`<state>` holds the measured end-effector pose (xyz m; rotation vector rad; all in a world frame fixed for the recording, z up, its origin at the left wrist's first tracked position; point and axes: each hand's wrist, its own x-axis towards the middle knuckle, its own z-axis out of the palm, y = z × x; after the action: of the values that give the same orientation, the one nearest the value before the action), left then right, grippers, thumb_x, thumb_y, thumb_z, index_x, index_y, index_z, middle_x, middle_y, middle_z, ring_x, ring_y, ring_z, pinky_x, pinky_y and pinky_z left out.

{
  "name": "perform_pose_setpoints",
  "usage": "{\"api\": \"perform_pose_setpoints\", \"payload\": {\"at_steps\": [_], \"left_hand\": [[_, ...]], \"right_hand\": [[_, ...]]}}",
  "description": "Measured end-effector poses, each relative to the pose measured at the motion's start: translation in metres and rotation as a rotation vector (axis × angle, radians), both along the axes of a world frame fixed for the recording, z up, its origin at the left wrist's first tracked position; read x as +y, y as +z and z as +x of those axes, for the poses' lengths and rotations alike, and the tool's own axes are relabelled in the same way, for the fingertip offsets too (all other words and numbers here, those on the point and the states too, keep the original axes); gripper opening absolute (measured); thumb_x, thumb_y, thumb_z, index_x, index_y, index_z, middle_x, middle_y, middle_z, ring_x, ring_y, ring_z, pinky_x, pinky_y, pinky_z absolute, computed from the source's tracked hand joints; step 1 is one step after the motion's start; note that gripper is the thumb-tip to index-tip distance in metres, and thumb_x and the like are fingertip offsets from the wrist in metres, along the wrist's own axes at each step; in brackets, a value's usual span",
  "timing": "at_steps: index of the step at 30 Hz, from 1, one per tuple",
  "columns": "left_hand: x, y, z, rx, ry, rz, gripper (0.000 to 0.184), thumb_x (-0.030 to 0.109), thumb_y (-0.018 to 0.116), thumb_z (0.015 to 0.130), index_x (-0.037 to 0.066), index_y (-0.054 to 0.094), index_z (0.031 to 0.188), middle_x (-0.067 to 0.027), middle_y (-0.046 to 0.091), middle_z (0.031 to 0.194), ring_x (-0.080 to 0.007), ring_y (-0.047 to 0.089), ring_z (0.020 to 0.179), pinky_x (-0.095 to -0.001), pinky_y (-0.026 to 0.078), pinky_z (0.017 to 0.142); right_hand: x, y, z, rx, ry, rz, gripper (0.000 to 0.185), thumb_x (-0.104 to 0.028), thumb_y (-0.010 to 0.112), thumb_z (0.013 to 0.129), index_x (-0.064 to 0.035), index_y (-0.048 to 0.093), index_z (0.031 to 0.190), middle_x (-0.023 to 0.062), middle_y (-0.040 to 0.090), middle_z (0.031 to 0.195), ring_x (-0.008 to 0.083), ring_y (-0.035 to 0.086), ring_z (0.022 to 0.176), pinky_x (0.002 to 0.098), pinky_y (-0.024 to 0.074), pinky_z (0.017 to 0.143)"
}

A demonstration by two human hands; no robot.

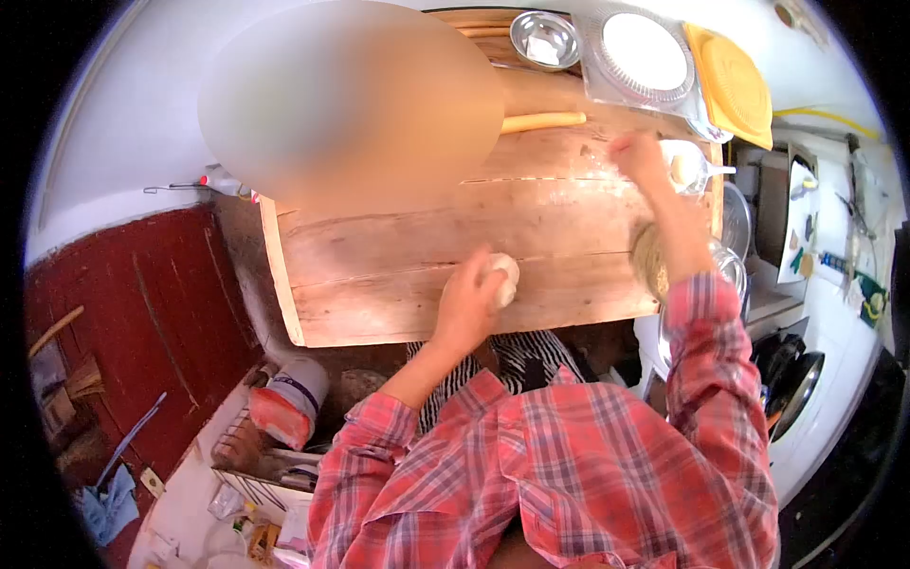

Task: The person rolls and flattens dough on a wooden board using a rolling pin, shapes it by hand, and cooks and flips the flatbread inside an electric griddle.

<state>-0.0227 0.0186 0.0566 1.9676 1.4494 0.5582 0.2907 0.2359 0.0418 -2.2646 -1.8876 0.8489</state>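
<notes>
A pale lump of dough [508, 281] rests near the front edge of the wooden table [379, 275], with my left hand [471, 299] wrapped round its left side. Farther back and to the right, my right hand [641, 159] hovers over the board, blurred by motion, so its fingers and anything in them cannot be made out. Just right of that hand is a white bowl [684, 169] with a pale thing in it. Thin white powder is scattered on the wood around there.
A steel bowl [544, 41], a clear plastic container [645, 57] and a yellow lid [735, 85] line the back right. A wooden stick [545, 122] lies near a large blurred area. A jar [650, 261] stands beside my right forearm.
</notes>
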Motion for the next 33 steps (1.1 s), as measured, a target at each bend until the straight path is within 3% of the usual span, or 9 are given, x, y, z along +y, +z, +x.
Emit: {"api": "perform_pose_setpoints", "payload": {"at_steps": [4, 8, 11, 16, 19, 23, 25, 28, 33], "left_hand": [[-0.012, 0.004, 0.001, -0.038, -0.04, -0.007, 0.056, 0.003, 0.071, 0.062, 0.013, 0.056, 0.115, -0.013, 0.054, 0.122, -0.0349, 0.051, 0.115, -0.0433, 0.044, 0.095], [-0.011, -0.002, -0.017, -0.197, 0.176, -0.169, 0.06, 0.008, 0.075, 0.063, 0.013, 0.056, 0.12, -0.0121, 0.058, 0.114, -0.0334, 0.055, 0.109, -0.0399, 0.046, 0.091], [0.012, 0.018, -0.033, -0.335, 0.422, -0.22, 0.06, 0.01, 0.079, 0.066, 0.01, 0.056, 0.121, -0.0144, 0.056, 0.122, -0.0346, 0.054, 0.112, -0.0414, 0.048, 0.092], [0.029, 0.056, -0.021, -0.203, 0.303, 0.01, 0.067, 0.023, 0.08, 0.069, 0.014, 0.052, 0.129, -0.0163, 0.053, 0.129, -0.0359, 0.046, 0.123, -0.0455, 0.039, 0.101], [0.024, 0.023, -0.038, -0.228, 0.165, -0.072, 0.067, 0.026, 0.074, 0.078, 0.01, 0.045, 0.137, -0.0205, 0.038, 0.144, -0.0391, 0.034, 0.134, -0.0445, 0.032, 0.109], [0.015, -0.045, -0.042, -0.308, 0.646, -0.184, 0.064, 0.033, 0.052, 0.095, 0.0, 0.028, 0.145, -0.0205, 0.025, 0.152, -0.0327, 0.021, 0.142, -0.0401, 0.021, 0.115], [0.026, -0.067, -0.035, -0.506, 0.937, -0.224, 0.064, 0.037, 0.041, 0.1, -0.003, 0.023, 0.146, -0.0198, 0.023, 0.153, -0.0304, 0.019, 0.143, -0.0388, 0.016, 0.116], [0.058, -0.07, -0.047, -0.768, 0.848, -0.174, 0.065, 0.041, 0.036, 0.1, -0.003, 0.023, 0.146, -0.0195, 0.023, 0.153, -0.0303, 0.019, 0.143, -0.0389, 0.016, 0.116], [0.063, -0.07, -0.061, -0.766, 0.933, -0.121, 0.069, 0.048, 0.028, 0.101, -0.003, 0.022, 0.147, -0.019, 0.023, 0.153, -0.0303, 0.02, 0.142, -0.039, 0.014, 0.116]], "right_hand": [[-0.053, 0.06, -0.142, 0.517, 0.046, -0.33, 0.017, -0.015, 0.07, 0.077, -0.0035, 0.072, 0.09, 0.0121, 0.07, 0.074, 0.022, 0.066, 0.057, 0.0333, 0.0533, 0.06], [-0.063, 0.038, -0.166, 0.544, 0.253, -0.035, 0.013, -0.011, 0.069, 0.083, 0.0001, 0.068, 0.09, 0.0046, 0.065, 0.073, 0.0084, 0.059, 0.06, 0.025, 0.05, 0.052], [-0.067, 0.032, -0.165, 0.296, 0.186, -0.148, 0.015, -0.015, 0.066, 0.087, -0.0007, 0.067, 0.093, 0.002, 0.064, 0.075, 0.008, 0.058, 0.062, 0.0252, 0.0499, 0.054], [-0.078, 0.001, -0.16, 0.863, -0.163, -0.217, 0.028, -0.026, 0.054, 0.097, -0.0018, 0.065, 0.106, 0.0021, 0.066, 0.087, 0.0089, 0.059, 0.078, 0.0259, 0.0514, 0.067], [-0.081, -0.06, -0.148, 0.549, -0.072, -0.005, 0.035, -0.03, 0.049, 0.099, -0.002, 0.062, 0.116, 0.0076, 0.066, 0.094, 0.0147, 0.061, 0.086, 0.0298, 0.0513, 0.078], [-0.094, -0.019, -0.191, 0.392, -0.067, -0.002, 0.041, -0.032, 0.045, 0.1, -0.0007, 0.058, 0.123, 0.0142, 0.067, 0.099, 0.0215, 0.062, 0.093, 0.0328, 0.0495, 0.086], [-0.114, -0.033, -0.212, 0.577, 0.065, 0.331, 0.043, -0.035, 0.04, 0.099, -0.001, 0.056, 0.121, 0.0282, 0.059, 0.114, 0.0413, 0.058, 0.108, 0.0456, 0.0445, 0.091], [-0.144, -0.03, -0.209, 0.487, -0.104, -0.067, 0.045, -0.036, 0.044, 0.099, -0.0012, 0.056, 0.126, 0.0203, 0.065, 0.108, 0.025, 0.061, 0.105, 0.0318, 0.0443, 0.092], [-0.119, -0.014, -0.182, 0.496, -0.047, -0.138, 0.045, -0.032, 0.039, 0.102, 0.0006, 0.053, 0.129, 0.0189, 0.062, 0.118, 0.0238, 0.056, 0.115, 0.0311, 0.0396, 0.099]]}}
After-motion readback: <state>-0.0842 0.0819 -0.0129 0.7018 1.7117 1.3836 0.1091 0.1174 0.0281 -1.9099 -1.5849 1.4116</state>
